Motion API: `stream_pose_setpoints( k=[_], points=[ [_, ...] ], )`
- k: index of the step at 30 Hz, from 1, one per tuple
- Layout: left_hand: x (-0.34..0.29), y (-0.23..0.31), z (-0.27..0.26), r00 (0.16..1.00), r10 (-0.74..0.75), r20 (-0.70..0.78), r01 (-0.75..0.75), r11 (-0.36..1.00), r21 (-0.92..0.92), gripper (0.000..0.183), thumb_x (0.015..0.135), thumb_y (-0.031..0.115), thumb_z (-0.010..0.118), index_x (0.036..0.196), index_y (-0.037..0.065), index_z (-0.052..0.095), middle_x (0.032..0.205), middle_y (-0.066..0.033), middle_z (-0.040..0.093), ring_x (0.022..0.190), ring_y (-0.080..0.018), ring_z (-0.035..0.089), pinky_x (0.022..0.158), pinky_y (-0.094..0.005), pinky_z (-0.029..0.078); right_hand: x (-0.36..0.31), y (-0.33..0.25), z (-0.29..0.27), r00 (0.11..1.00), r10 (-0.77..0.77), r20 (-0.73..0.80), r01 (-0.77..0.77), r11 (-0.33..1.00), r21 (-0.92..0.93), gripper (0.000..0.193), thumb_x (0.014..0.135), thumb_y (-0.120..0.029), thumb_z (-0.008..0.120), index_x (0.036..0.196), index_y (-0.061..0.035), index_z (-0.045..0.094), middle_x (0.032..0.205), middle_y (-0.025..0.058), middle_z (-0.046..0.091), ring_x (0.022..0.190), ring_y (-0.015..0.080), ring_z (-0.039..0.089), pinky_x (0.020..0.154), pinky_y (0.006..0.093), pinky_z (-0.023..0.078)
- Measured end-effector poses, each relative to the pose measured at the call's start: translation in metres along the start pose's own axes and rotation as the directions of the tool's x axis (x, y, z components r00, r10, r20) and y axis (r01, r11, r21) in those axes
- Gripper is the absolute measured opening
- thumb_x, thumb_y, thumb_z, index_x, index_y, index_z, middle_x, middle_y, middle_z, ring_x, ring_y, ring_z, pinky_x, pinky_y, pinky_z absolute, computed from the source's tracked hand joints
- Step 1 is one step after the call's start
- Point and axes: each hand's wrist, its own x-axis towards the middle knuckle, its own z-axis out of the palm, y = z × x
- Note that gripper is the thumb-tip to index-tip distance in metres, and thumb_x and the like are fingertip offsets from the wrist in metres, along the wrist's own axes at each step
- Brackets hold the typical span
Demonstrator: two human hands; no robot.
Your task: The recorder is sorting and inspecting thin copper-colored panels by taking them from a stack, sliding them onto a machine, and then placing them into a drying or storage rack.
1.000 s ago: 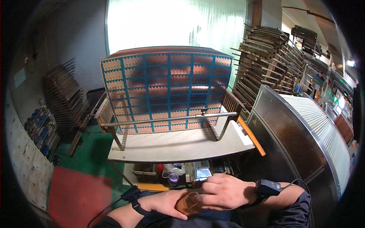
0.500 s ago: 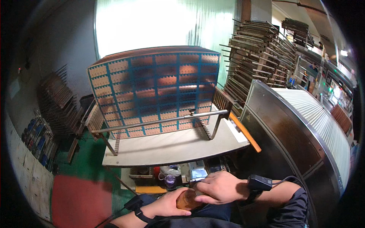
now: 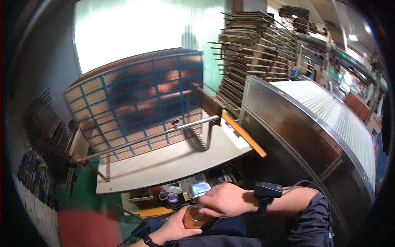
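- A metal-sided machine point(image 3: 288, 127) with a white ribbed top fills the right side.
- A tall stack of racks point(image 3: 255, 49) rises behind it, rods jutting out to the left.
- The tabletop point(image 3: 164, 162) stands ahead of the person, at an angle.
- On it, copper-coloured panels point(image 3: 92, 99) with blue-green grid lines lean upright in a row, behind a metal rail point(image 3: 156, 136).
- A red patch point(image 3: 88, 228) covers part of the green floor at lower left.
- An orange bar point(image 3: 245, 133) lies along the tabletop's right edge.
- The right hand point(image 3: 224, 200) wears a black wrist device point(image 3: 268, 190); its fingers curl over the amber container's top, their exact grip hidden.
- The left hand point(image 3: 177, 226) has its fingers wrapped around the container's side.
- The amber container point(image 3: 194, 220) is between both hands, close before the person's body, nearer than the tabletop.
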Motion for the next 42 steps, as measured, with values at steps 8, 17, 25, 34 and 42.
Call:
stream_pose_setpoints(
  k=[8, 17, 25, 34, 42],
  points=[
    [0.020, 0.017, 0.000, 0.999, -0.014, 0.030, 0.013, 1.000, 0.021, 0.088, 0.072, 0.040, 0.089, 0.139, 0.005, 0.044, 0.126, -0.0149, 0.062, 0.117, -0.0262, 0.062, 0.101, -0.0383, 0.048, -0.020, 0.014, -0.022, 0.994, -0.081, 0.067, 0.075, 0.993, 0.093, 0.031, 0.093, -0.022, 0.061, 0.117, -0.0027, 0.055, 0.106, 0.0165, 0.059, 0.100, 0.0348, 0.061, 0.077, 0.0443, 0.053],
    [0.040, 0.041, 0.000, 0.971, 0.057, 0.234, -0.065, 0.997, 0.029, 0.090, 0.072, 0.040, 0.089, 0.140, 0.004, 0.042, 0.130, -0.0174, 0.059, 0.120, -0.0280, 0.060, 0.103, -0.0385, 0.048, -0.055, -0.001, -0.079, 0.930, -0.360, -0.066, 0.366, 0.923, 0.120, 0.033, 0.083, -0.001, 0.063, 0.115, -0.0039, 0.063, 0.104, 0.0169, 0.059, 0.096, 0.0362, 0.060, 0.082, 0.0423, 0.052],
    [0.030, 0.088, -0.035, 0.856, 0.514, 0.059, -0.511, 0.858, -0.062, 0.084, 0.070, 0.030, 0.090, 0.138, 0.009, 0.046, 0.132, -0.0136, 0.059, 0.122, -0.0282, 0.059, 0.105, -0.0402, 0.046, -0.107, 0.094, -0.159, 0.672, 0.325, -0.665, -0.304, 0.940, 0.153, 0.038, 0.080, 0.006, 0.070, 0.115, -0.0079, 0.067, 0.095, 0.0035, 0.063, 0.083, 0.0122, 0.057, 0.074, 0.0267, 0.049],
    [0.012, 0.182, -0.085, 0.375, 0.921, -0.107, -0.897, 0.390, 0.206, 0.046, 0.087, 0.020, 0.075, 0.125, 0.004, 0.055, 0.122, -0.0223, 0.063, 0.109, -0.0363, 0.065, 0.093, -0.0442, 0.052, -0.247, 0.250, -0.203, -0.050, 0.592, -0.804, -0.525, 0.669, 0.526, 0.033, 0.088, -0.012, 0.063, 0.120, -0.0045, 0.060, 0.074, 0.0016, 0.057, 0.063, 0.0101, 0.052, 0.057, 0.0269, 0.043],
    [-0.002, 0.207, -0.098, 0.281, 0.959, -0.027, -0.837, 0.259, 0.482, 0.033, 0.091, 0.017, 0.071, 0.118, 0.011, 0.054, 0.120, -0.0199, 0.065, 0.109, -0.0351, 0.066, 0.094, -0.0479, 0.052, -0.230, 0.252, -0.204, -0.010, 0.606, -0.795, -0.496, 0.688, 0.531, 0.032, 0.089, -0.010, 0.064, 0.121, -0.0033, 0.060, 0.073, 0.0014, 0.058, 0.060, 0.0100, 0.053, 0.055, 0.0279, 0.042]
  ],
)
